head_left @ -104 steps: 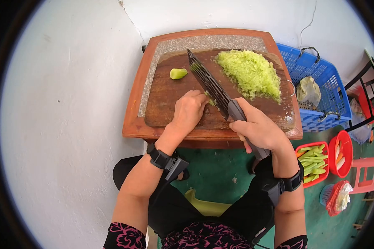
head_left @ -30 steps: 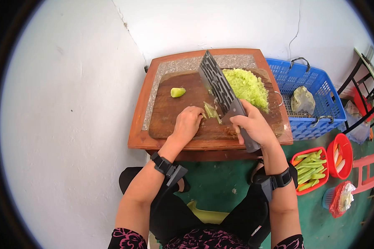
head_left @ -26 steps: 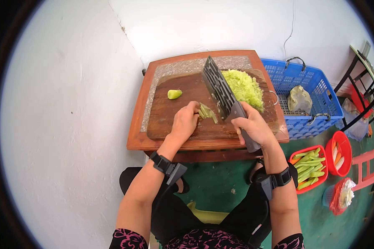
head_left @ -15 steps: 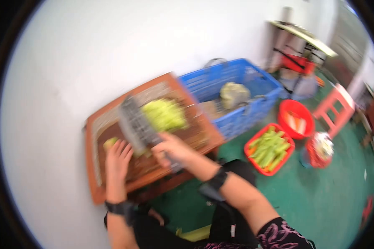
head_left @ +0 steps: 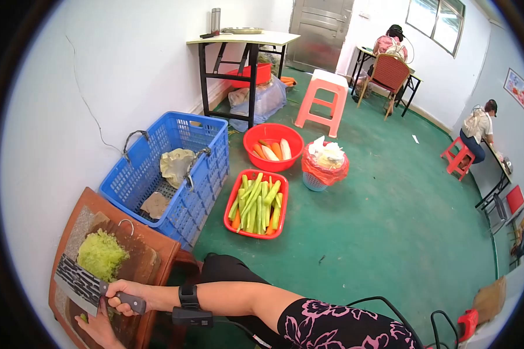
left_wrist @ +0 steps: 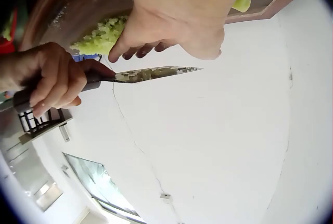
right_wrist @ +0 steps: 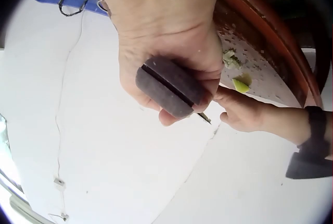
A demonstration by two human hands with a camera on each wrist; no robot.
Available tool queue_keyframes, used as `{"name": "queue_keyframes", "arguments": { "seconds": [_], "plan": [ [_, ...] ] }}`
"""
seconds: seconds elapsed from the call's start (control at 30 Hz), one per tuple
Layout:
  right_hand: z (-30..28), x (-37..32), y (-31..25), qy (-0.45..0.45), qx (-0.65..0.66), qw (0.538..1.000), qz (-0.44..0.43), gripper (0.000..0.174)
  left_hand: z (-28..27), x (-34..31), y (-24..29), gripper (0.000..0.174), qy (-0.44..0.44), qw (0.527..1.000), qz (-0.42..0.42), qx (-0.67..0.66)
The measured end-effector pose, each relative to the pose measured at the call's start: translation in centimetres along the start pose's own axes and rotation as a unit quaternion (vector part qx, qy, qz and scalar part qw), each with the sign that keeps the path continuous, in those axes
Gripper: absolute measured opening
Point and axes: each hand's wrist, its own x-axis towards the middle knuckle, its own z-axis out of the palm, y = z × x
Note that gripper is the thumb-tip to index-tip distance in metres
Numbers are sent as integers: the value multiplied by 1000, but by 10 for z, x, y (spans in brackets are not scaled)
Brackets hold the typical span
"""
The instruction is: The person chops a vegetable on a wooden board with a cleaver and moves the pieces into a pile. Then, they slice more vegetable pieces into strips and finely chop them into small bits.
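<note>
My right hand [head_left: 128,295] grips the dark handle of a cleaver [head_left: 80,281], its blade pointing left over the wooden cutting board [head_left: 142,256]. In the right wrist view the handle end [right_wrist: 169,86] shows in the fist. My left hand [head_left: 101,330] is beside the blade with fingers extended; in the left wrist view the fingers of the left hand [left_wrist: 171,21] lie near the cleaver blade [left_wrist: 156,73], holding nothing visible. Chopped green pieces [head_left: 102,255] are heaped on the board. A light green chunk [right_wrist: 241,84] lies near the left hand.
Right of the small table [head_left: 170,247] stands a blue basket [head_left: 206,174]. On the green floor are a red tray of green strips [head_left: 256,203], a red bowl [head_left: 273,165], a lined bin [head_left: 326,166] and a pink stool [head_left: 323,102]. Two people sit farther off.
The head view has swung right, showing more of the room. My left hand has left the cut strips and its fingers have straightened near the blade; the cleaver remains in my right hand.
</note>
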Motion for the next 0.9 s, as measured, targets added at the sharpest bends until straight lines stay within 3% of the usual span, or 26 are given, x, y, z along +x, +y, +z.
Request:
{"name": "queue_keyframes", "arguments": {
  "seconds": [0.23, 0.3, 0.57, 0.77, 0.87, 0.9],
  "plan": [
    [2, -17, -4, 13, -33, 999, -14, 6, 17, -12, -16, 62, 37, 999, 6, 22],
    [4, -20, -4, 17, -63, 997, -35, 18, 14, -10, -16, 61, 46, 999, 2, 17],
    [-4, -17, -8, 25, -26, 999, 2, 5, -1, 12, -11, 59, -7, 1000, -27, 9],
    [5, -31, -5, 8, -45, 999, -21, 9, -38, 37, 17, 58, -150, 985, -73, 42],
    [13, -36, -3, 2, -46, 999, -4, 9, -66, 47, 35, 58, -316, 936, -108, 106],
    [17, -39, -8, -23, -6, 998, 50, 16, -69, 42, 33, 58, -358, 919, -113, 121]
  ]
}}
